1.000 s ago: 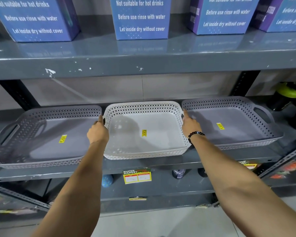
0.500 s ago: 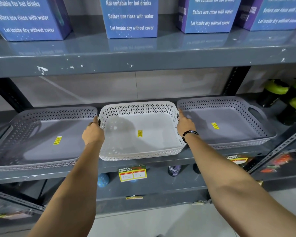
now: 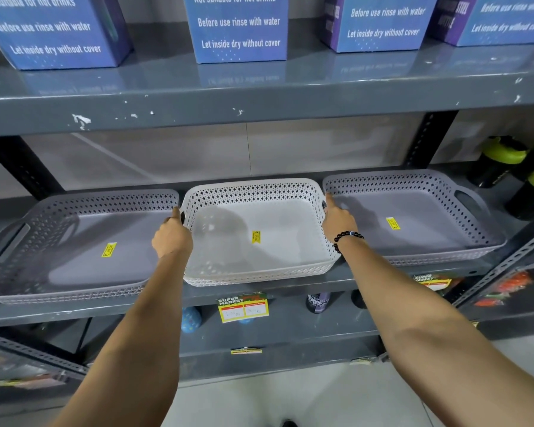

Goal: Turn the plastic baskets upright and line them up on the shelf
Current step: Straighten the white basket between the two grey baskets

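Grey metal shelf (image 3: pixel 290 288), middle tier. Three shallow perforated plastic baskets stand upright on it in a row, open sides up.

Centre: white rectangular lattice-walled plastic basket (image 3: pixel 253 235), yellow sticker on its floor. Left hand (image 3: pixel 171 238) grips its left end, fingers curled over the rim at the handle. Right hand (image 3: pixel 336 218) grips its right end, index finger extended along the rim, the other fingers wrapped out of sight — likely through the handle slot, though the view is poor there. Black bead bracelet (image 3: pixel 347 238) on the right wrist.

Left: grey plastic basket with cut-out handle (image 3: pixel 74 248), just beside the white one, rims nearly touching. Its front edge overhangs the shelf lip slightly.

Right: second grey plastic basket (image 3: pixel 413 220), also close against the white one, yellow sticker inside.

Upper shelf: blue cardboard boxes with white printed text (image 3: pixel 239 29). Far right: dark bottles with green lids (image 3: pixel 503 155). Yellow-and-green price tag (image 3: pixel 242 308) on the shelf edge below the white basket.
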Motion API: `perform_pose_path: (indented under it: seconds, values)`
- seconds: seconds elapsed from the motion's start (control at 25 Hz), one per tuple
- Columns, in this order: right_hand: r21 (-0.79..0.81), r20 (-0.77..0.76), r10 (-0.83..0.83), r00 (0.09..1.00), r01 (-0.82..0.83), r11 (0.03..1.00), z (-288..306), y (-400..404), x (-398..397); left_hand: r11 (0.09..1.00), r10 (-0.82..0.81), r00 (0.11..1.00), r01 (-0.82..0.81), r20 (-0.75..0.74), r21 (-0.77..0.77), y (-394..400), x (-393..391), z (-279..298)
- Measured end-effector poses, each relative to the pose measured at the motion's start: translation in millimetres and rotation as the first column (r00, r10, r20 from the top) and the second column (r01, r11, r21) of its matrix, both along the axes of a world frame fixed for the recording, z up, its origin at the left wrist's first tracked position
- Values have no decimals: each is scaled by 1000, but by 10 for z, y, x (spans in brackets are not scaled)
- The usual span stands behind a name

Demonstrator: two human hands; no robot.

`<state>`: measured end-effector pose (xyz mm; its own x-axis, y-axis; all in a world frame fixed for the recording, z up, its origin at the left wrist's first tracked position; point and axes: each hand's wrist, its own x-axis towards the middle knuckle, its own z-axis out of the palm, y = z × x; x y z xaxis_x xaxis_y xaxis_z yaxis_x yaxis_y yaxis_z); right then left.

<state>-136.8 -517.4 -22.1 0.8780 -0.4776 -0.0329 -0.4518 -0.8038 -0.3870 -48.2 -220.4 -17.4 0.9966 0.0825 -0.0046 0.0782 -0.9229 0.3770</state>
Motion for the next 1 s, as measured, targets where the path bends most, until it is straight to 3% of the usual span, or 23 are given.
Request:
perform_pose_path:
  seconds: [1.0]
  values:
    - [-42,-13,44,999,-44,998,-103,-88,43,1000,7,1000,-7,-12,-20,22,-46,15]
